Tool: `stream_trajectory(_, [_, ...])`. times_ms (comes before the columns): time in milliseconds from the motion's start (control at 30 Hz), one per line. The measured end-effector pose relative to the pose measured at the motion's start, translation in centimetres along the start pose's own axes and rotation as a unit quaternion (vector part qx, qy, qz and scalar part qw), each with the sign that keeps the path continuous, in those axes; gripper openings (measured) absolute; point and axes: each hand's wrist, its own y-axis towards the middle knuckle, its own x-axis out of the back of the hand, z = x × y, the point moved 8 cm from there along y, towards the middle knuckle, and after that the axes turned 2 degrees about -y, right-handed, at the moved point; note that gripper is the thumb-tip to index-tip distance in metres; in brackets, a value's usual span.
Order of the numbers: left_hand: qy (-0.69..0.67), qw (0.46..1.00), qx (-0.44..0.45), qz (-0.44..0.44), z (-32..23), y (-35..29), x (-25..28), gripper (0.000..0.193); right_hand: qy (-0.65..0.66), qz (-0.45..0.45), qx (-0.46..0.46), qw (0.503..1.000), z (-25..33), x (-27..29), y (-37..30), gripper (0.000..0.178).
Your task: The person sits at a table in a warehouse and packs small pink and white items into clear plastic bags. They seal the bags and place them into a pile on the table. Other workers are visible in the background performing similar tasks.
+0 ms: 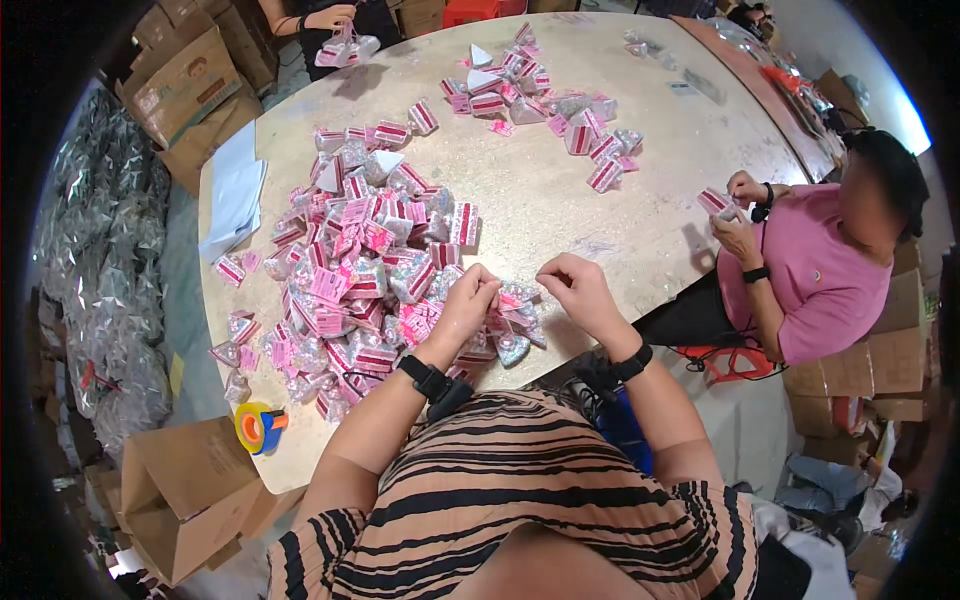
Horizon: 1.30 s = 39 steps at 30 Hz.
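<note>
My left hand (468,305) is closed, thumb and fingertips pinched together, at the near right edge of a heap of bagged cake-slice pieces (370,280). What it pinches is too small to make out. Right beside its fingertips, touching or just behind them, is a clear bag (515,318) with a pink label. A short gap away, my right hand (582,292) is also pinched at thumb and forefinger; anything between them does not show. Most pieces in the heap are white and dark pink in clear wrapping, with pink cards among them.
More bagged pieces (520,85) lie across the pale table (540,210). A co-worker in pink (825,250) handles one piece at the right; another person's hand (330,18) holds bags at the far side. Yellow-and-blue tape (258,428), papers (232,190) and an open carton (185,490) are leftward.
</note>
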Motion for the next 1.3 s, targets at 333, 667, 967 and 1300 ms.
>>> stream_trajectory(333, [-0.11, 0.993, 0.024, 0.014, -2.0, 0.3, -1.4, 0.012, -0.077, -0.016, 0.084, 0.993, 1.2, -1.8, 0.4, 0.008])
stream_trajectory(667, [-0.087, 0.994, 0.043, 0.041, -2.4, 0.4, -1.4, 0.011, 0.17, 0.017, -0.068, 0.983, -3.5, -3.5, 0.6, 0.011])
stream_trajectory(967, [-0.117, 0.977, 0.129, 0.118, 0.1, 0.9, -1.5, 0.014, 0.268, 0.043, -0.057, 0.961, -5.3, -4.9, 0.8, 0.009])
stream_trajectory(1300, [-0.266, 0.955, 0.13, 0.017, 2.7, 0.8, 0.5, 0.015, 0.077, -0.14, -0.029, 0.987, -8.4, 0.0, 1.5, 0.004])
